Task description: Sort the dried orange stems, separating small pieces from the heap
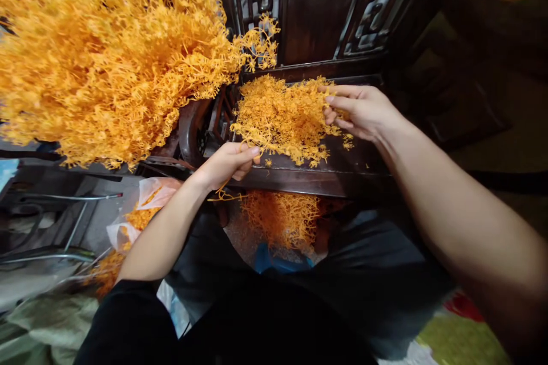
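A loose heap of thin orange strands (282, 117) lies on a dark wooden seat (325, 168). My left hand (229, 162) is at the heap's near-left edge, fingers pinched closed on a few orange strands that trail below it. My right hand (362, 111) rests on the heap's right side, fingers curled into the strands. A big mass of the same orange strands (107, 57) fills the upper left. More strands (280, 219) lie in a container on my lap.
Dark carved wooden furniture (342, 11) stands behind the seat. A clear plastic bag (141, 211) with orange strands sits at lower left beside metal rods (64, 197). A colourful mat (462, 336) shows at lower right.
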### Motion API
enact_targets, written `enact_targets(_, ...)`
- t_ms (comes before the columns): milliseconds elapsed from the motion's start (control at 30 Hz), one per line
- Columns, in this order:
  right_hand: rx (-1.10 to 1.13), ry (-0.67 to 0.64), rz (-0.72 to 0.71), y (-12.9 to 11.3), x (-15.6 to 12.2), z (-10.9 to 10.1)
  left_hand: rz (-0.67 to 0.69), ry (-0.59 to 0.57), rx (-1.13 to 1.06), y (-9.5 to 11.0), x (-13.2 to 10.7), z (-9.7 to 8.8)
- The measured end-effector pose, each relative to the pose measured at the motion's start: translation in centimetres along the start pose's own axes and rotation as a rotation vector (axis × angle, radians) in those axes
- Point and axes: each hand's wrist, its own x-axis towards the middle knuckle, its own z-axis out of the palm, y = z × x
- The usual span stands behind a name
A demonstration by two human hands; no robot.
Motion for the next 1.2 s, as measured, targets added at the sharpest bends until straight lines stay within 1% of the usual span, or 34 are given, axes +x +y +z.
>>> enact_targets(67,0.048,-0.001,0.05,-0.2,0.1,0.4,0.034,0.015,-0.006,0.1,0.1,-0.1)
enact_targets(167,0.068,-0.025,0.093,-0.2,0.0,1.1,0.034,0.025,0.003,0.4,0.4,-0.2)
enact_targets(300,0.075,-0.058,0.044,0.0,-0.2,2.3,0.011,0.009,0.048,0.4,0.7,-0.1)
enact_targets(400,0.022,-0.187,0.013,-0.3,-1.0,3.3,0.003,-0.022,0.118,0.3,0.9,0.1)
enact_targets(433,-0.016,-0.212,-0.015,-0.5,-1.4,3.6,0.009,-0.029,0.154,0.3,0.9,0.1)
enact_targets(467,-0.056,-0.204,-0.068,-0.7,-1.9,4.0,0.017,-0.036,0.2,0.3,0.9,0.1)
enact_targets(533,-0.178,-0.152,-0.232,-1.4,-3.1,4.5,0.026,-0.065,0.295,0.3,0.9,0.1)
enact_targets(567,-0.278,-0.146,-0.326,-1.7,-3.7,4.7,0.021,-0.087,0.334,0.3,0.8,0.1)
enact_targets(600,-0.402,-0.175,-0.414,-2.1,-4.3,4.9,0.01,-0.112,0.365,0.4,0.8,0.1)
enact_targets(633,-0.543,-0.239,-0.482,-2.4,-4.9,4.9,-0.004,-0.134,0.391,0.5,0.7,0.1)
enact_targets(700,-0.816,-0.389,-0.562,-2.7,-5.8,5.1,-0.017,-0.156,0.454,0.6,0.5,0.3)
enact_targets(733,-0.922,-0.437,-0.587,-2.8,-6.2,5.3,-0.01,-0.154,0.495,0.7,0.5,0.5)
enact_targets(800,-1.071,-0.468,-0.643,-2.6,-7.0,5.9,0.017,-0.141,0.574,0.7,0.5,1.0)
enact_targets(867,-1.14,-0.472,-0.708,-2.1,-7.4,6.5,0.022,-0.136,0.608,0.6,0.6,1.6)
enact_targets(933,-1.169,-0.44,-0.781,-1.6,-7.3,6.6,-0.011,-0.149,0.584,0.4,0.6,2.0)
enact_targets(1000,-1.203,-0.345,-0.835,-1.5,-6.5,5.5,-0.071,-0.174,0.495,0.2,0.5,2.1)
enact_targets(1033,-1.222,-0.267,-0.85,-1.5,-5.8,4.5,-0.104,-0.188,0.435,0.2,0.3,2.0)
enact_targets(1100,-1.254,-0.092,-0.84,-1.8,-4.0,1.7,-0.174,-0.221,0.318,0.1,-0.2,1.6)
enact_targets(1167,-1.239,0.106,-0.771,-2.2,-2.5,-1.3,-0.222,-0.228,0.245,0.1,-0.8,1.0)
enact_targets(1200,-1.18,0.207,-0.706,-2.4,-2.0,-2.4,-0.234,-0.218,0.239,0.0,-1.0,0.7)
